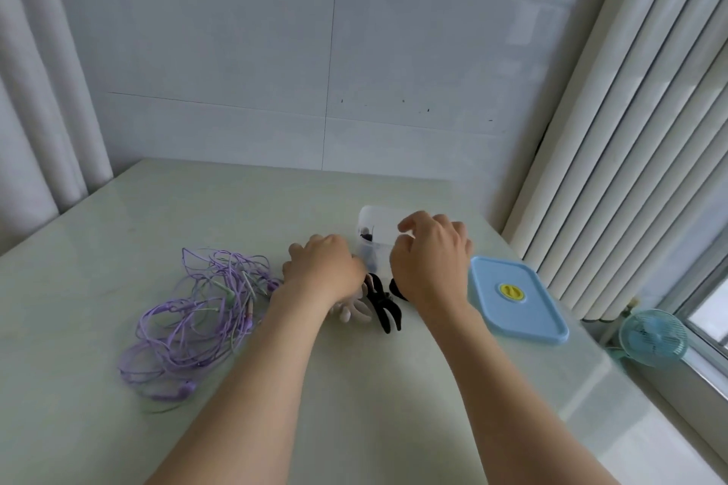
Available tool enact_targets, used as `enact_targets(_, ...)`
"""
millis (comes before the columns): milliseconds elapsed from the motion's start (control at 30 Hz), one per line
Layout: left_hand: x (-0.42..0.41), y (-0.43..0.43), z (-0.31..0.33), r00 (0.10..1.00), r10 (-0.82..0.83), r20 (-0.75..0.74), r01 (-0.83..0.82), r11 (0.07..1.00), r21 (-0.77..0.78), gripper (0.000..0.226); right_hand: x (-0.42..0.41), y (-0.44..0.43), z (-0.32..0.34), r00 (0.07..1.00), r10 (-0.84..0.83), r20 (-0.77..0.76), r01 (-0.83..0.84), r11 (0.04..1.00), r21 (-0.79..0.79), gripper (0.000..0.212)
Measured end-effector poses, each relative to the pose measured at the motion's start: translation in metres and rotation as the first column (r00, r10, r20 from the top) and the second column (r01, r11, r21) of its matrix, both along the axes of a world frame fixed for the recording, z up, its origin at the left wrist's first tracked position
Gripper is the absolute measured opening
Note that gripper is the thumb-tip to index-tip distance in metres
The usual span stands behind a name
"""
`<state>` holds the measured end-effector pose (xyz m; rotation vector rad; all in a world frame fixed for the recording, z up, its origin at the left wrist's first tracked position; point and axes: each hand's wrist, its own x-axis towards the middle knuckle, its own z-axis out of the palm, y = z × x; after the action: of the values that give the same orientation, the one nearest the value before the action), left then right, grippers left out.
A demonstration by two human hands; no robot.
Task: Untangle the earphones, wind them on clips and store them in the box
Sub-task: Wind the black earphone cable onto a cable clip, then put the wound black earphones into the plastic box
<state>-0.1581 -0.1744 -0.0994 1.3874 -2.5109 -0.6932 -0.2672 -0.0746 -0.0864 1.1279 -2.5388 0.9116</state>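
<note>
The pale bench [118,425] runs up to a tiled wall, with ribbed white blinds [614,130] on the right. The purple earphones [189,323] lie on the left of the bench in a loose tangle with some pale green cord mixed in, clear of both hands. On the right lies a blue lid [516,295], flat and just beside the right forearm. The left hand [323,268] is knuckles-up with its fingers curled under; whether it grips anything, I cannot tell. The right hand [431,256] hovers with bent fingers in front of the clear box [372,220], which has something small and dark inside; I cannot tell its grasp either. A small blue fan [652,337] sits by the window. Between the wrists lie black clips [384,307] and pale clips [350,311], touching each other. The lid's yellow sticker [512,292] carries a dark mark too small to read.
</note>
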Motion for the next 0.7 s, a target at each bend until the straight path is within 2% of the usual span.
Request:
enact_targets(100,0.003,0.007,0.011,0.999,-0.037,0.029,0.035,0.998,0.044,0.021,0.0,0.024,-0.011,0.991,-0.124,-0.04,0.127,0.989,0.073,0.045)
enact_targets(167,0.007,0.012,0.017,0.997,-0.071,0.039,0.067,0.993,0.093,0.024,-0.001,0.031,-0.018,0.991,-0.129,-0.033,0.132,0.985,0.114,0.048)
enact_targets(300,0.013,0.031,0.023,0.988,-0.145,0.054,0.136,0.981,0.139,0.022,0.002,0.035,-0.028,0.997,0.066,0.049,-0.068,0.996,0.053,0.05)
enact_targets(400,0.025,0.04,0.022,0.987,-0.162,-0.012,0.162,0.978,0.132,0.046,0.009,0.039,-0.027,0.984,0.162,0.071,-0.16,0.987,-0.034,0.049)
enact_targets(500,0.042,0.045,0.021,0.989,-0.147,-0.031,0.147,0.989,0.003,0.044,0.015,0.042,-0.027,0.971,0.214,0.102,-0.208,0.976,-0.066,0.05)
enact_targets(600,0.057,0.048,0.011,0.992,-0.124,-0.017,0.118,0.972,-0.201,0.044,0.026,0.045,-0.024,0.976,0.219,-0.023,-0.219,0.975,-0.028,0.046)
enact_targets(700,0.071,0.046,0.001,0.985,-0.133,-0.113,0.08,0.919,-0.386,0.047,0.044,0.05,-0.024,0.898,0.435,-0.069,-0.429,0.899,0.086,0.049)
